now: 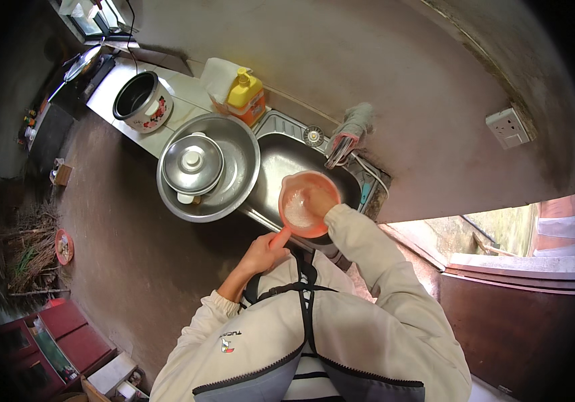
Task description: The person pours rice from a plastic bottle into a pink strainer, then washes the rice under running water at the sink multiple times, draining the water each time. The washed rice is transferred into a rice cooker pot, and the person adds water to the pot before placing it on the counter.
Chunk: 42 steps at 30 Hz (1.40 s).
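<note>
My left hand [263, 253] grips the handle of an orange plastic ladle-shaped scoop [287, 201] over the front of a stainless steel sink [272, 166]. Inside the scoop, my right hand [320, 202] reaches into cloudy water with pale grains, probably rice [298, 211]; its fingers are partly hidden, and whether they hold anything does not show. The faucet [338, 152], with a cloth [357, 123] wrapped round it, stands behind the scoop. Left of the sink sits a wide metal basin [242, 176] holding a lidded pot [192, 163].
A rice cooker body [154, 108] with a dark interior stands on the tiled counter [187, 90]. Beside the basin are a yellow pump bottle [247, 91] and an orange container [254, 111]. A drain strainer [313, 135] lies at the sink's back rim, a turquoise-handled tool [366, 193] at its right.
</note>
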Tool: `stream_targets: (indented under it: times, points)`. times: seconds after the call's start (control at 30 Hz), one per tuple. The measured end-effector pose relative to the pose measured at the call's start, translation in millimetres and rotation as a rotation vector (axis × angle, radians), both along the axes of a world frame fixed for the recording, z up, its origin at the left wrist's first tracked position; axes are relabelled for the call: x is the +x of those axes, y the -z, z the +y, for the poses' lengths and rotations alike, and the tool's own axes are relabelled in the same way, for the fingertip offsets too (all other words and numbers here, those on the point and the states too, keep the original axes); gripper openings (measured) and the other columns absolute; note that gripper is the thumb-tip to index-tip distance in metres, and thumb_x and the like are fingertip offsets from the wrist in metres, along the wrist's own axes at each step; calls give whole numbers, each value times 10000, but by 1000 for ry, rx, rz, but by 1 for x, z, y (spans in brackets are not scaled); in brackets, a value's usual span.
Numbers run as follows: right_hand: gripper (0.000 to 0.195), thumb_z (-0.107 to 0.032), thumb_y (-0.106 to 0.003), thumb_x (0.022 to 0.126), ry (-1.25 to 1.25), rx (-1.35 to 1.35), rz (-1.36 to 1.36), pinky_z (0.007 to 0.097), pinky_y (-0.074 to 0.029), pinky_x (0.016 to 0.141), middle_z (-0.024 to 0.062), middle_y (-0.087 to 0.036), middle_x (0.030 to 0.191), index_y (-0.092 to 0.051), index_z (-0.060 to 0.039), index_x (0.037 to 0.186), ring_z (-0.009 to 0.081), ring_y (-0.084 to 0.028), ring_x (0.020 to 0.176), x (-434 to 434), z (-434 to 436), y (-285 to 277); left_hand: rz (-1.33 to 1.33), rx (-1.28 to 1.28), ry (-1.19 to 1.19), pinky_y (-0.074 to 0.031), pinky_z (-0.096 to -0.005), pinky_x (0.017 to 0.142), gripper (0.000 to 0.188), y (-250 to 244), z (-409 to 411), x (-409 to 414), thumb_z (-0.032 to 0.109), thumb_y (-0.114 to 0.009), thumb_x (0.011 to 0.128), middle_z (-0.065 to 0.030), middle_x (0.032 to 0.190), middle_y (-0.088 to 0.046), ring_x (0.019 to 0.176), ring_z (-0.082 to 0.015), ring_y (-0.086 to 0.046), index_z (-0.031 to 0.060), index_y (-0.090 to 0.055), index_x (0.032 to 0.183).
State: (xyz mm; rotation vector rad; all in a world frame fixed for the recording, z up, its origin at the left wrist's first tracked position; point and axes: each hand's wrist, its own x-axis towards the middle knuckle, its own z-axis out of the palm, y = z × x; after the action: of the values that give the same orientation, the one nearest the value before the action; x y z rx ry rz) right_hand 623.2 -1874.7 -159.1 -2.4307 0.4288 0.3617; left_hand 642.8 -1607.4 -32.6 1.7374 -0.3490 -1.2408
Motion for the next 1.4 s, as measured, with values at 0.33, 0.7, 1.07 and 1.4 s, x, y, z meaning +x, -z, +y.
stream_targets:
  times: [0.33,0.7,1.07,1.4]
  points:
    - [292,-162,-589,873,131,195,-126,449,-537,892,231,-729,1037,-761,-54,1083,385,-695,1028,7,16,-32,175,-80,-30,-386,-249,430,429,-6,4,-2,179,-756,886,-8,675,-580,470,-72,-501,-63,-602,1206]
    - [295,-165,-616,899,-144,1,-23,452,-531,908,187,-735,1068,-750,-82,1148,366,-697,1025,2,21,-23,223,-101,-49,-380,-247,419,380,-9,2,-5,153,-756,864,-4,672,-570,466,-75,-496,-62,-609,1140]
    - [251,-138,-603,860,-203,11,85,467,-550,876,226,-734,1003,-764,-62,1038,403,-707,957,-17,19,-31,-253,84,7,-540,-390,855,547,-6,5,0,239,-782,818,-221,1046,-729,956,-304,-717,-29,-632,1271]
    - [259,-208,-563,913,-176,-67,-41,539,-533,809,257,-711,917,-761,-61,991,446,-688,856,-13,19,-17,-158,56,7,-534,-349,679,535,5,6,-1,226,-793,817,-165,908,-713,725,-211,-676,-50,-637,1247]
